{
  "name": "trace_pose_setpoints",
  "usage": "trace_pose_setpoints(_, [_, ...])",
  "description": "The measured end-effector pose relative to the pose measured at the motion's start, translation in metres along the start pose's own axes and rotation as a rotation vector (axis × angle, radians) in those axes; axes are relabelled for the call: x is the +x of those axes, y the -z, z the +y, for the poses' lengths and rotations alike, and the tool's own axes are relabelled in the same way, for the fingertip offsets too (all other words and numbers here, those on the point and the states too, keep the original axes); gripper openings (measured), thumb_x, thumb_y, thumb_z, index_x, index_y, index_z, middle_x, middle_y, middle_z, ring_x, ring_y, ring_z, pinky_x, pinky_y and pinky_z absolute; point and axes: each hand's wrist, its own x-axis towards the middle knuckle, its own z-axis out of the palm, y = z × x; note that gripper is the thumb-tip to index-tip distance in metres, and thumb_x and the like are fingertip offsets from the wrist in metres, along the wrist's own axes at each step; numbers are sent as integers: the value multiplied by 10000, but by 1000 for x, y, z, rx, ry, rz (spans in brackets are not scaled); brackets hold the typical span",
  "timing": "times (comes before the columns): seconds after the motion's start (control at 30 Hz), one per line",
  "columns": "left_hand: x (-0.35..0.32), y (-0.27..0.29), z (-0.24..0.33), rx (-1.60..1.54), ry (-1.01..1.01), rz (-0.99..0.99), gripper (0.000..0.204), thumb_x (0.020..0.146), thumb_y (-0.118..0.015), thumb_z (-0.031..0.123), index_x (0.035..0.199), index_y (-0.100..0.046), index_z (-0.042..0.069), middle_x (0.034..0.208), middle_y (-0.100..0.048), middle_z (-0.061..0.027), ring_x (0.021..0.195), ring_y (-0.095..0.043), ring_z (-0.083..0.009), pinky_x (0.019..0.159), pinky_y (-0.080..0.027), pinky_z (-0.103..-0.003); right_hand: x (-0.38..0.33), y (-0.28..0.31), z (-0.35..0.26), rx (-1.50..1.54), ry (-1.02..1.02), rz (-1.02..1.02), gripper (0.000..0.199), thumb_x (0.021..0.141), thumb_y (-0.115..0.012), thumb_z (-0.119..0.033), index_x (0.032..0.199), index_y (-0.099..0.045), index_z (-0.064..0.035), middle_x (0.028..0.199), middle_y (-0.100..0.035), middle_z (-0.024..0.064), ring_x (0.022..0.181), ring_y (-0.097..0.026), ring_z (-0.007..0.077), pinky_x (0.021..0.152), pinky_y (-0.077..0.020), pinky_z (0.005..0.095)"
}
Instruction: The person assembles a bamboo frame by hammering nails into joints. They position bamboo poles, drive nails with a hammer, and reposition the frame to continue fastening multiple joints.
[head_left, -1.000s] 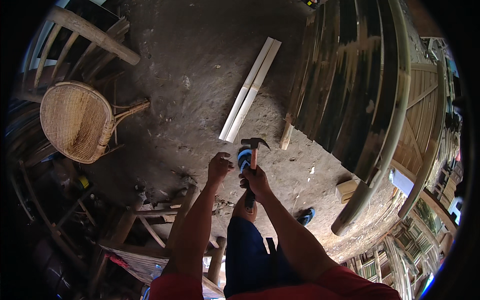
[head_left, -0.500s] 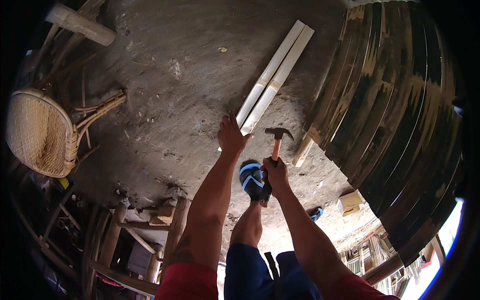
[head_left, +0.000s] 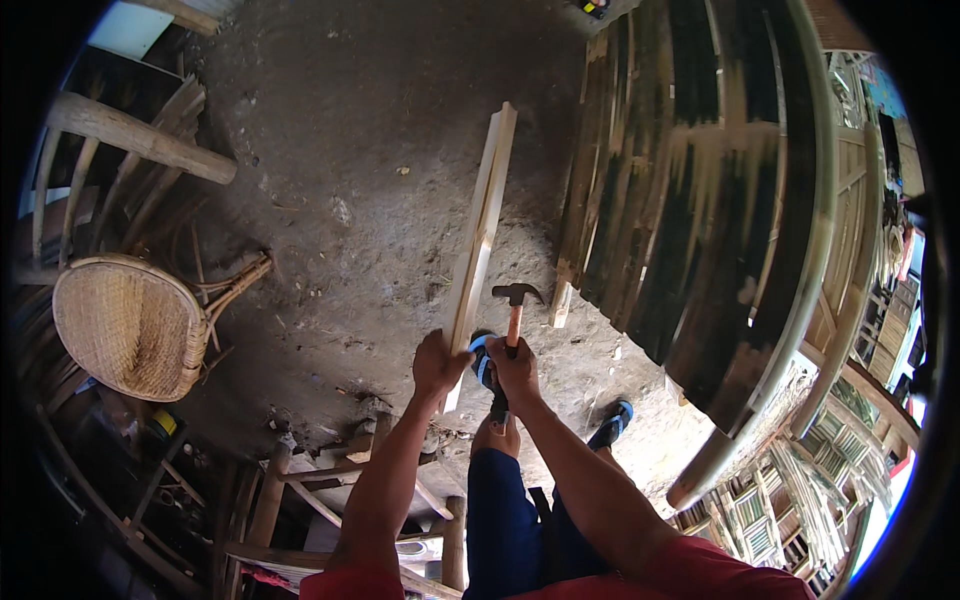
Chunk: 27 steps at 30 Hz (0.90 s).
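My left hand [head_left: 437,366] is wrapped round the near end of a long pale piece of split bamboo [head_left: 481,230]. The bamboo slants away from me over the dirt floor, its far end a little to the right. Whether that far end touches the ground I cannot tell. In my right hand [head_left: 514,375] is a claw hammer [head_left: 515,318], gripped by its dark handle grip. Its metal head points away from me, close to the right of the bamboo. Below the hands, my foot in a blue-strapped sandal [head_left: 481,362] is partly covered.
A large slatted bamboo platform [head_left: 690,210] fills the right side, with a short post [head_left: 562,303] at its near-left edge. To the left stands a woven chair [head_left: 128,328] beside a log frame [head_left: 150,140]. Wooden framing [head_left: 270,495] lies at lower left.
My left hand has closed on the bamboo and drawn it nearer, turning it so it looks narrower. The hammer stays in my right hand, shifted slightly left. The view has swung rightward.
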Motion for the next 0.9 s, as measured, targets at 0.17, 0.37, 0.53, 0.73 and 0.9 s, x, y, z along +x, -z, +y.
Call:
trace_pose_setpoints(0.17, [-148,53,120,177,-35,144,476,703,-861,202,1052,-610,-2,937,-645,-193,895,-623,-433,753,-509,-504,-127,25,-79,-153,344,9,538,826,-852,-350,1055,-516,3,921,-647,135,815,-651,240,735,-534,402])
trace_pose_setpoints(0.37, [-226,84,322,376,-408,324,390,787,-798,216,1049,-576,31,968,-605,-187,874,-601,-396,739,-504,-521,-278,146,-207,-79,574,19,594,822,-847,-394,1079,-525,33,938,-648,179,856,-659,269,770,-533,416])
trace_pose_setpoints(0.53, [-241,51,496,391,-656,120,579,711,-851,323,1126,-577,27,1011,-631,-181,996,-633,-405,829,-531,-515,-305,314,-260,484,792,-67,473,896,-793,-358,1108,-577,5,851,-648,56,737,-614,126,649,-515,311])
trace_pose_setpoints(0.73, [-221,-51,636,572,-643,-483,729,685,-872,423,1221,-617,1,1179,-680,-236,1099,-665,-406,926,-535,-456,-281,477,-232,815,513,106,416,916,-774,-373,1127,-594,-63,781,-584,-3,593,-527,87,535,-451,269])
trace_pose_setpoints(0.9, [-204,-113,653,651,-591,-628,694,874,-701,565,1261,-606,-3,1198,-674,-253,1115,-648,-428,943,-517,-460,-256,532,-180,1043,284,92,360,913,-781,-369,1066,-605,-94,712,-538,-21,558,-480,100,519,-406,272])
